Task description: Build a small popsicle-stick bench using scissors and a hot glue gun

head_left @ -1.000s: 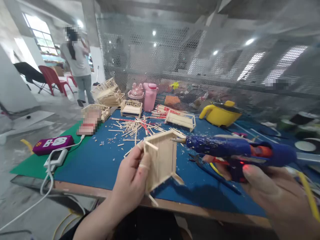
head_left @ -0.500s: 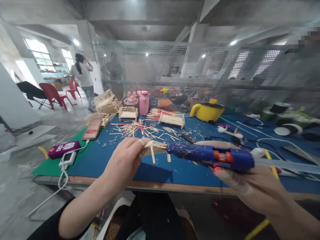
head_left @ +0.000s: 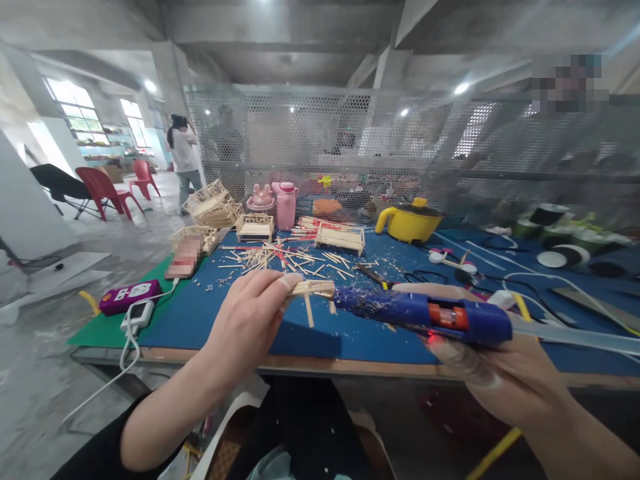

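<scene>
My left hand is closed on a small frame of wooden sticks, pinched at its left end, with two short legs pointing down. In my right hand is a blue hot glue gun, gripped near its rear, with a red light glowing near my fingers. A clear glue stick runs out of its back. The gun's nozzle touches or nearly touches the right end of the stick frame. Beyond my hands lie loose wooden sticks and a miniature wooden bed.
More stick-built pieces are piled at the back left near a pink bottle. A yellow pot stands at the back right. A purple power bank and a white cable lie at the left. A person stands in the background.
The stick frame has tilted slightly, its top now flatter, while both hands keep their hold. The person in the background has moved to the right.
</scene>
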Action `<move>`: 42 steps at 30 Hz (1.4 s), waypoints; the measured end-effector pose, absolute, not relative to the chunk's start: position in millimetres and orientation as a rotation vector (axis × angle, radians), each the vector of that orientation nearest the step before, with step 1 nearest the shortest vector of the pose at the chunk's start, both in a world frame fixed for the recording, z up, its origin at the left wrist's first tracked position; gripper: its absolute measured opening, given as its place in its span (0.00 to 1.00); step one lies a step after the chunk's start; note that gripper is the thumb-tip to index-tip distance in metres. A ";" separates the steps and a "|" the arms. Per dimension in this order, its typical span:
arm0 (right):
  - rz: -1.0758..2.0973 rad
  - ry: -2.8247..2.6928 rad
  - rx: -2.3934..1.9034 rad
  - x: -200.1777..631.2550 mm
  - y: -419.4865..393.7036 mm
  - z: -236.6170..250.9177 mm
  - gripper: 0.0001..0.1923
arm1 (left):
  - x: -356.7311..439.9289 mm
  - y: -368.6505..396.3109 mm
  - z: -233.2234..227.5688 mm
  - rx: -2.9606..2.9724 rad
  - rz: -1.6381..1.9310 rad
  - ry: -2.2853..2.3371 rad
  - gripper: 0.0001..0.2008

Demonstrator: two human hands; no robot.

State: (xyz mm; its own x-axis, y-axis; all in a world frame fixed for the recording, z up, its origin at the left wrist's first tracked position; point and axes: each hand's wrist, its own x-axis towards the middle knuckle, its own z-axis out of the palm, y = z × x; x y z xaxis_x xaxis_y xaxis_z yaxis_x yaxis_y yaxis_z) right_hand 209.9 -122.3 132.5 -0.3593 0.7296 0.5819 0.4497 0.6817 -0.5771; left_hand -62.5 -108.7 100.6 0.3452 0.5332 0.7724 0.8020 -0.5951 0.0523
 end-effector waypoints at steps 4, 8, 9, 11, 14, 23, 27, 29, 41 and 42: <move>0.421 -2.014 -0.896 205.0 -123.0 134.2 0.19 | -61.0 -108.8 101.6 -2.269 -1.097 -1.169 0.16; 0.299 -2.054 -0.900 205.0 -120.3 132.6 0.18 | -60.3 -109.4 101.8 -2.286 -1.117 -1.163 0.15; 0.282 -2.059 -0.900 206.6 -119.5 131.5 0.18 | -60.4 -109.4 101.4 -2.294 -1.124 -1.171 0.15; 0.295 -2.053 -0.891 210.2 -118.6 128.8 0.18 | -60.8 -109.1 100.1 -2.303 -1.141 -1.189 0.14; 0.372 -2.000 -0.892 213.0 -119.4 126.3 0.19 | -61.4 -108.6 98.3 -2.312 -1.155 -1.206 0.14; 0.512 -1.966 -0.904 214.5 -119.4 120.7 0.21 | -60.4 -108.8 98.4 -2.300 -1.216 -1.210 0.13; 0.527 -1.957 -0.902 214.5 -118.1 119.0 0.21 | -60.4 -109.3 98.1 -2.302 -1.228 -1.204 0.13; 0.519 -1.975 -0.908 214.4 -118.3 119.0 0.21 | -60.3 -109.4 98.1 -2.298 -1.237 -1.194 0.13; 0.503 -1.917 -0.841 210.8 -117.5 119.0 0.20 | -58.9 -110.5 97.1 -2.326 -1.387 -1.252 0.12; 0.530 -1.853 -0.813 209.5 -117.8 118.1 0.20 | -58.4 -109.2 97.0 -2.340 -1.453 -1.327 0.11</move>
State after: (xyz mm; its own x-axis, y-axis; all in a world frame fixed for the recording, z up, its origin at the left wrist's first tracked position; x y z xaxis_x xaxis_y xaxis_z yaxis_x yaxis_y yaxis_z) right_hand 209.5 -117.8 118.1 -0.2711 0.7354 0.6210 0.2958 0.6776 -0.6733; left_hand -58.4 -109.2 97.0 0.1729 0.6233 0.7626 0.7033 -0.6202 0.3475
